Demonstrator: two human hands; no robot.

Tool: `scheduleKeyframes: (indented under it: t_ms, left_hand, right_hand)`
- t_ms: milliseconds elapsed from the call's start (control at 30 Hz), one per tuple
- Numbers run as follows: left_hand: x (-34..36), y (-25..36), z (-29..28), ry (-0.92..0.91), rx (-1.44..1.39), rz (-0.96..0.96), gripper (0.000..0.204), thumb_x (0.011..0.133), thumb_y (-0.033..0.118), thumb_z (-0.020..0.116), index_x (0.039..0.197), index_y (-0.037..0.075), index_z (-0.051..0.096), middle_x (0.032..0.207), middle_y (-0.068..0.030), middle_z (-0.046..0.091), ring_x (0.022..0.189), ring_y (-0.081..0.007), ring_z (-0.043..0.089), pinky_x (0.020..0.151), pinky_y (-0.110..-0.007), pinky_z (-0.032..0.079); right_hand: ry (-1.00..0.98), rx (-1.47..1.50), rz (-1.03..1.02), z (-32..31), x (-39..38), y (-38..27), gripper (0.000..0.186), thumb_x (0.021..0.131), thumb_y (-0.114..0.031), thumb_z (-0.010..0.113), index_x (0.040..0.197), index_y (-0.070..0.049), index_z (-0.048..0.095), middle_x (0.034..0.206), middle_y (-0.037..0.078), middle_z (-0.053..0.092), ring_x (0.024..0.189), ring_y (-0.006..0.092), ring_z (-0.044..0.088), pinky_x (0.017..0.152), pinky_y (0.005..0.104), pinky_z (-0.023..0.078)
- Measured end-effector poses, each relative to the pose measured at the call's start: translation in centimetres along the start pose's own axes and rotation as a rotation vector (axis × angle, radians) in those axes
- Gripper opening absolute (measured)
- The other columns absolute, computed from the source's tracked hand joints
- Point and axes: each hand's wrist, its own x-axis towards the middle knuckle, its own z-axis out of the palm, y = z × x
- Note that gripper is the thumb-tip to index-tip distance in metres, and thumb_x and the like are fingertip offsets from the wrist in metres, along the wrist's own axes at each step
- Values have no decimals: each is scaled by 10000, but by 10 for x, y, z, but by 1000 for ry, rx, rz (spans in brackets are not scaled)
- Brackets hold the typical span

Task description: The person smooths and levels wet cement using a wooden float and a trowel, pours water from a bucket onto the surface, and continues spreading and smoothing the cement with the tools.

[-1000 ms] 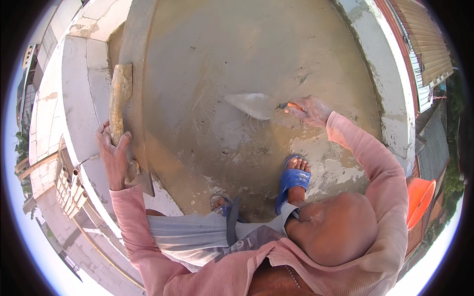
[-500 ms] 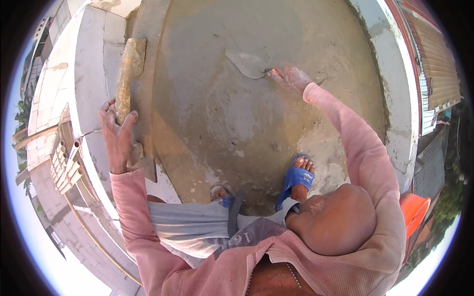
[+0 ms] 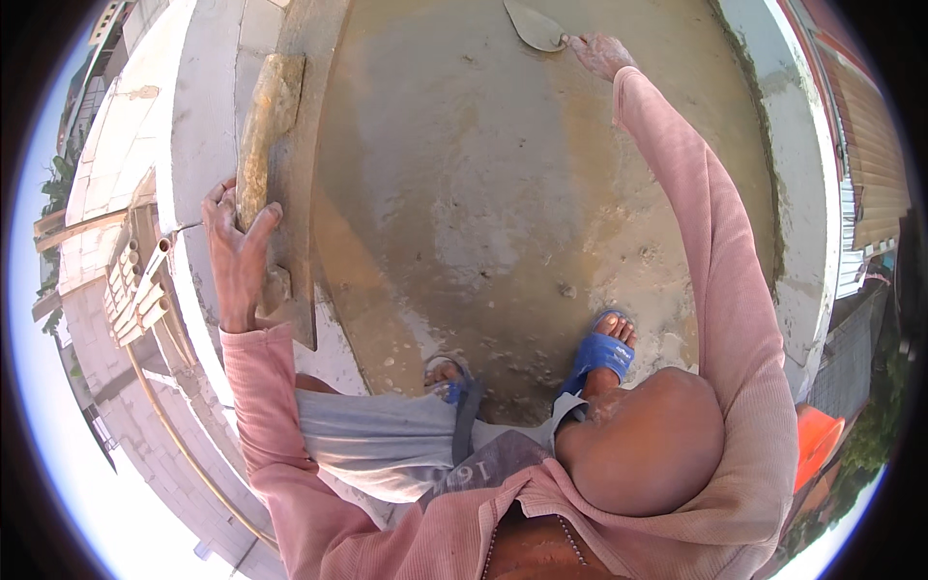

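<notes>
My left hand (image 3: 240,246) is closed round the near end of the thick, worn handle of a long wooden float (image 3: 321,116), thumb on one side and fingers on the other. The float lies lengthwise along the left edge of the wet grey-brown cement (image 3: 464,203). At the far side, my outstretched right hand (image 3: 599,55) grips a pointed trowel (image 3: 535,27), its handle mostly hidden in my fingers. The trowel's blade lies flat on or just above the cement; I cannot tell which.
Pale block walls (image 3: 201,106) run along the left, and another wall (image 3: 800,164) along the right. My feet in blue sandals (image 3: 597,356) stand at the near end of the cement. Bamboo poles (image 3: 145,290) are outside left; an orange object (image 3: 817,445) shows at right.
My right hand has pushed the trowel farther away and slightly right across the cement. My left hand keeps its hold on the float. The whole view has shifted a little.
</notes>
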Motion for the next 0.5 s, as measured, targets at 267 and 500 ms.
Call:
scheduleKeyframes:
  t_ms: [267, 500]
  left_hand:
    - [-9, -7, -13, 41, -94, -92, 671, 799, 227, 680, 1349, -28, 392, 1231, -198, 528, 1105, -257, 518, 989, -358, 389]
    - [-11, -4, -16, 46, -110, -159, 632, 798, 289, 687, 1300, -26, 469, 1214, -172, 549, 1124, -242, 518, 994, -349, 385]
  right_hand:
    - [-627, -149, -576, 46, -178, -77, 487, 970, -513, 410, 1148, -136, 662, 1033, 197, 672, 1007, 403, 613, 898, 478, 485]
    - [-476, 132, -309, 19, -166, -72, 518, 950, -546, 441, 1172, -131, 660, 961, 191, 679, 906, 366, 645, 799, 460, 484]
